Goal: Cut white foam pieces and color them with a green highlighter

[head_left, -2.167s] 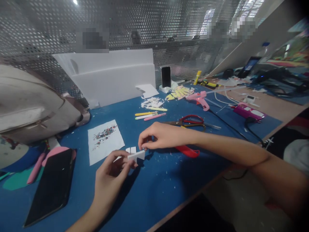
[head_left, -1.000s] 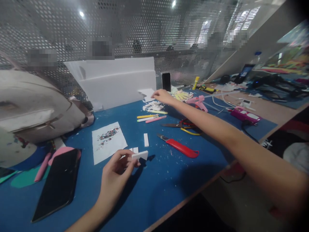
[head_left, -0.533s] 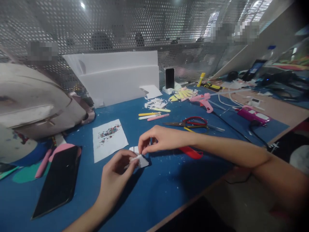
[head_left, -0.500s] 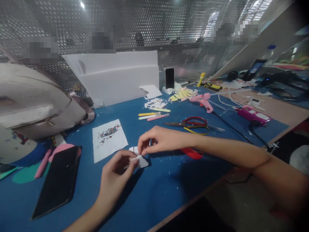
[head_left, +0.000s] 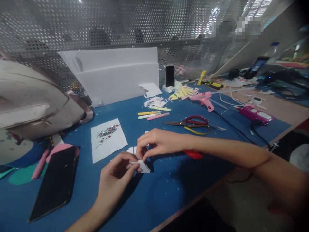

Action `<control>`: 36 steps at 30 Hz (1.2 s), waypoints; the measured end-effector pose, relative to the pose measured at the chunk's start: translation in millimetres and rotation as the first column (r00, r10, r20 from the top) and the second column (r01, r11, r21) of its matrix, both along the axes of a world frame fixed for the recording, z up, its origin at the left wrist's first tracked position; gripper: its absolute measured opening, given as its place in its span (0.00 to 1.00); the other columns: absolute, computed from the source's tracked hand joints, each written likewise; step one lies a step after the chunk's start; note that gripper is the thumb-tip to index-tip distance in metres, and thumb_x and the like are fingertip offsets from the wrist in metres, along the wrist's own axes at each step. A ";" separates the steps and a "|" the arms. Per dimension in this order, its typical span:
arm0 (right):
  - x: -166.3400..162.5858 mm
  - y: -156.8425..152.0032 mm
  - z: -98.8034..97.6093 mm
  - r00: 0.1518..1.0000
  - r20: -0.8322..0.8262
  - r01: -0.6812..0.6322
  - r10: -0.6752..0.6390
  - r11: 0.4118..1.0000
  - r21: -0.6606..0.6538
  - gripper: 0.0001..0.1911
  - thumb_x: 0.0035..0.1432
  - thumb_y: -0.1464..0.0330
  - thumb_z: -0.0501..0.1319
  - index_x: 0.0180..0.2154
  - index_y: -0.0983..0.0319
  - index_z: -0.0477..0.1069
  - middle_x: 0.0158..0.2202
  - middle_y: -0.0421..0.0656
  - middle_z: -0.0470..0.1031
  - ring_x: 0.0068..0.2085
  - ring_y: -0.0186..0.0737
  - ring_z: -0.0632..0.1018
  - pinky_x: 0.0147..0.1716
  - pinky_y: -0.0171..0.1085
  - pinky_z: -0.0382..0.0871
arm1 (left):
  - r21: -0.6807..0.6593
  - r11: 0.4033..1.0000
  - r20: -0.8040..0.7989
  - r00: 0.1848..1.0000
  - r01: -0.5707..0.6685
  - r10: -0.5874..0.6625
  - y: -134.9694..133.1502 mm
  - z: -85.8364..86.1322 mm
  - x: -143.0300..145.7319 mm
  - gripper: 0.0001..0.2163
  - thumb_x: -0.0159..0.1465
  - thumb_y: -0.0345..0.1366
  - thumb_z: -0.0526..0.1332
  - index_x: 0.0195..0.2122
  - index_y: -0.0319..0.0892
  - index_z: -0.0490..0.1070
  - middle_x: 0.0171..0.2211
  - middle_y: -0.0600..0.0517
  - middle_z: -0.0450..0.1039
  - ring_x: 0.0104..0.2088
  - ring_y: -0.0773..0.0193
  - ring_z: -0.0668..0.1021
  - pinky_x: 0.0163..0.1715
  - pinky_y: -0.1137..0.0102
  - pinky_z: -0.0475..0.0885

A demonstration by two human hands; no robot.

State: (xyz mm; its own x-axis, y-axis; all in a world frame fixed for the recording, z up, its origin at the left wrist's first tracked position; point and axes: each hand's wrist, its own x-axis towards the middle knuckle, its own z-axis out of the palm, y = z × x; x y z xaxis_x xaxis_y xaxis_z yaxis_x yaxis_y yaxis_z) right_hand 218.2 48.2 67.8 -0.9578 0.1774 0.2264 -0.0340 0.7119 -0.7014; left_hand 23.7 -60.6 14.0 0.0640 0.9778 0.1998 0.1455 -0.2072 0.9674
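Observation:
My left hand (head_left: pixel 116 175) grips a small flat white piece (head_left: pixel 145 168) between thumb and fingers, just above the blue tabletop. It looks like thin foam board or card. My right hand (head_left: pixel 159 140) reaches in from the right, thumb and forefinger pinched together at the upper edge of that piece. Whatever lies between those fingertips is too small or hidden to make out. Another white piece (head_left: pixel 131 149) lies partly hidden behind my fingers. Left of the hands, a white paper sheet (head_left: pixel 111 151) carries scattered shiny little gems (head_left: pixel 108 131).
Red-handled scissors (head_left: pixel 196 120) and a red object (head_left: pixel 193 154) lie by my right forearm. Farther back are several pens (head_left: pixel 158 116), white scraps (head_left: pixel 155 102) and a pink glue gun (head_left: pixel 204 100) with a cord. A dark tablet (head_left: pixel 55 183) and a backpack (head_left: pixel 31 100) occupy the left.
The white piece has tilted and shifted slightly down and right in my left hand. My right fingertips have moved a little lower along with it. The view has shifted slightly.

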 end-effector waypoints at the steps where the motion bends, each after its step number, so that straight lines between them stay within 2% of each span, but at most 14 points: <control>1: -0.1 -0.3 0.8 1.000 0.010 -0.022 0.022 0.999 0.027 0.03 0.65 0.73 0.59 0.38 0.66 0.71 0.36 0.43 0.73 0.38 0.32 0.73 0.40 0.30 0.65 | -0.002 1.000 0.012 1.000 0.007 -0.007 -0.2 0.3 0.0 0.03 0.61 0.35 0.64 0.32 0.43 0.72 0.28 0.55 0.74 0.27 0.69 0.78 0.31 0.76 0.74; 5: -0.7 -3.7 1.9 0.998 0.005 -0.055 0.055 0.986 0.155 0.03 0.67 0.73 0.57 0.40 0.66 0.68 0.38 0.46 0.71 0.42 0.35 0.70 0.43 0.32 0.64 | -0.010 1.000 0.069 0.997 0.025 -0.024 0.6 1.4 0.0 0.03 0.60 0.34 0.65 0.31 0.43 0.72 0.28 0.56 0.73 0.26 0.70 0.78 0.30 0.76 0.74; 10: -1.2 -6.7 -7.3 0.995 -0.090 0.059 -0.040 0.974 0.220 0.04 0.68 0.70 0.56 0.40 0.65 0.67 0.38 0.45 0.69 0.40 0.35 0.69 0.42 0.33 0.64 | -0.044 0.999 0.145 0.989 0.023 -0.016 2.7 -0.1 -0.8 0.04 0.60 0.33 0.65 0.31 0.44 0.70 0.29 0.57 0.73 0.27 0.69 0.80 0.32 0.76 0.75; 19: -1.0 -3.2 -16.8 0.970 -0.214 0.131 -0.111 0.988 0.082 0.04 0.66 0.70 0.59 0.38 0.65 0.68 0.37 0.44 0.70 0.38 0.33 0.70 0.40 0.33 0.66 | -0.110 0.994 0.216 0.976 0.017 0.007 4.2 -4.4 -3.7 0.06 0.60 0.34 0.66 0.34 0.44 0.68 0.30 0.58 0.74 0.29 0.67 0.82 0.34 0.75 0.75; 26: -1.9 -4.0 -14.2 0.979 -0.160 0.140 -0.130 0.989 0.053 0.06 0.65 0.68 0.60 0.40 0.66 0.71 0.38 0.44 0.72 0.39 0.34 0.71 0.41 0.33 0.65 | -0.131 0.991 0.229 0.973 0.006 0.025 4.4 -3.1 -3.3 0.07 0.59 0.35 0.67 0.33 0.43 0.68 0.31 0.57 0.74 0.29 0.65 0.82 0.34 0.72 0.76; 31: -2.0 -3.9 -12.4 0.987 -0.116 0.112 -0.111 0.994 0.003 0.05 0.65 0.69 0.60 0.40 0.65 0.71 0.38 0.44 0.72 0.38 0.33 0.71 0.40 0.33 0.65 | -0.150 0.989 0.213 0.977 0.019 0.013 3.2 -2.5 -2.4 0.07 0.59 0.35 0.67 0.33 0.42 0.68 0.28 0.56 0.75 0.28 0.66 0.81 0.33 0.73 0.75; 36: -2.0 -5.6 -8.5 0.982 -0.121 0.152 -0.145 0.987 0.049 0.05 0.66 0.70 0.58 0.40 0.66 0.70 0.38 0.44 0.72 0.39 0.34 0.71 0.41 0.32 0.64 | -0.150 0.988 0.190 0.982 0.027 0.002 3.8 -3.0 -1.7 0.07 0.60 0.37 0.66 0.34 0.43 0.68 0.26 0.56 0.74 0.28 0.67 0.80 0.32 0.73 0.74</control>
State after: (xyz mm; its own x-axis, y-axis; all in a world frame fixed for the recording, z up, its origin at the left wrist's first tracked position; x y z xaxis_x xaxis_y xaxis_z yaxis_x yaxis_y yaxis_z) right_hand 216.2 42.6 59.2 -0.8882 0.2991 0.3488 -0.0039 0.7543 -0.6566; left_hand 22.0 -56.9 11.0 0.0514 0.9969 0.0593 -0.0446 -0.0571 0.9974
